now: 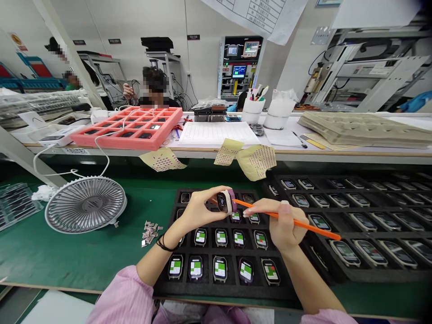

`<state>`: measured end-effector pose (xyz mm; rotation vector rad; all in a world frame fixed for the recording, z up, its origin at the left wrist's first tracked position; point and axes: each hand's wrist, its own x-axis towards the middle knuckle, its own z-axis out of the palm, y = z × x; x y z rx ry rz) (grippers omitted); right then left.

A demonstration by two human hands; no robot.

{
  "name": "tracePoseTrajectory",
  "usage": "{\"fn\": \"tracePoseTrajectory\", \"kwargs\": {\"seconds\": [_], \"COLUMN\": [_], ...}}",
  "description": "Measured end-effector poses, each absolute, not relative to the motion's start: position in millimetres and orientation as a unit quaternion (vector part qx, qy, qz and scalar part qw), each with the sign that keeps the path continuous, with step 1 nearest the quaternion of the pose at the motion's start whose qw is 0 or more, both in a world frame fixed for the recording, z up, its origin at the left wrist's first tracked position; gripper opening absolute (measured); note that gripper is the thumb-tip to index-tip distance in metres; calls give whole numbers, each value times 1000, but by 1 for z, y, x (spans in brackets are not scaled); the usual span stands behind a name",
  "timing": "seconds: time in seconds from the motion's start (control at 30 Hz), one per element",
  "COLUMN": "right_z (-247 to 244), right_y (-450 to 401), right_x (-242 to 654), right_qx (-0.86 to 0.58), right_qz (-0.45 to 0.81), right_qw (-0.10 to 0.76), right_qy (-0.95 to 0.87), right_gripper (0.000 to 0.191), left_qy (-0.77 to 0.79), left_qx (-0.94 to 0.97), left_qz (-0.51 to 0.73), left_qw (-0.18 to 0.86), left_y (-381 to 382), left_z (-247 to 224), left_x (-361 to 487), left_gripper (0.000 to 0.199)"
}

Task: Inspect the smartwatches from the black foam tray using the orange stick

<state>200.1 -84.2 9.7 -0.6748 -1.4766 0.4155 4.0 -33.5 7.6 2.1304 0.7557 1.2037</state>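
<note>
The left hand (202, 211) is closed on one smart watch (223, 202), holding it up in the air over a black foam tray (168, 290). The fingers and thumb grip the watch from its sides, and its screen is dark. The watch has a purple band (232, 199). The right hand (281, 222) grips one orange stick (297, 219) between its fingers and thumb, and the tip of the stick is right by the purple band. Two black bands (163, 243) go around the left wrist, and both arms have pink sleeves (124, 299). In the black tray under the hands, I can count eleven watches with green and white screens: five in the near row, four in the next row, and two in the row after that. A second black tray (371, 274) on the right holds more than twenty watches. On the green mat (67, 256) to the left are one round fan (85, 204) and a small pile of metal bits (150, 233). Three yellow dotted sheets (256, 162) lie by the edge of the shelf. On the shelf are one pink foam tray (126, 128) and two white cups (253, 110). One other person (155, 85) sits across the room.
</note>
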Motion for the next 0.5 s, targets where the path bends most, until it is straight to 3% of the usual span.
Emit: {"fn": "tracePoseTrajectory", "kwargs": {"seconds": [0.5], "right_z": [5], "right_y": [-80], "right_x": [198], "right_qx": [-314], "right_qz": [170], "right_qw": [650], "right_qy": [-671], "right_gripper": [47], "left_qy": [298], "left_qx": [808], "left_qz": [442], "left_qw": [252], "left_y": [-33], "left_z": [8], "left_x": [4], "left_gripper": [49]}}
